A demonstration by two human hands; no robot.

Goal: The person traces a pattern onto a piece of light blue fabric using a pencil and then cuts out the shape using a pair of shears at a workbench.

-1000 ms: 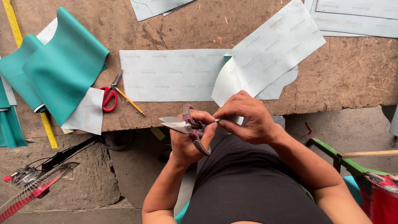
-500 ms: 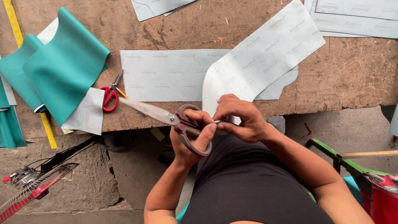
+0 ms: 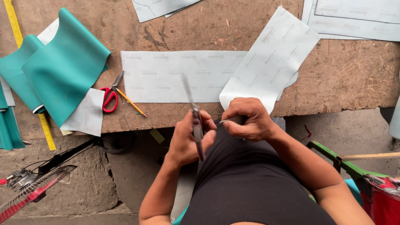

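Note:
My left hand [image 3: 188, 139] grips a pair of large dark-handled scissors [image 3: 193, 114], blades pointing away from me over the table's near edge. My right hand [image 3: 249, 118] is closed on the near end of a pale grey sheet [image 3: 271, 58] that runs up and to the right across the table. The two hands sit close together just off the wooden table's [image 3: 346, 83] front edge. A second long grey sheet [image 3: 175, 75] lies flat beside them.
Rolled teal material [image 3: 62, 66] lies at the left with red-handled scissors [image 3: 110, 93], an orange pencil [image 3: 131, 102] and a yellow ruler [image 3: 16, 29]. More grey sheets [image 3: 354, 16] lie at the back. A red fan [image 3: 29, 191] stands low left, a green-and-red frame [image 3: 366, 175] low right.
The scissors have swung in my left hand from pointing left to pointing straight away from me. My right hand has kept hold of the grey sheet, which has shifted slightly.

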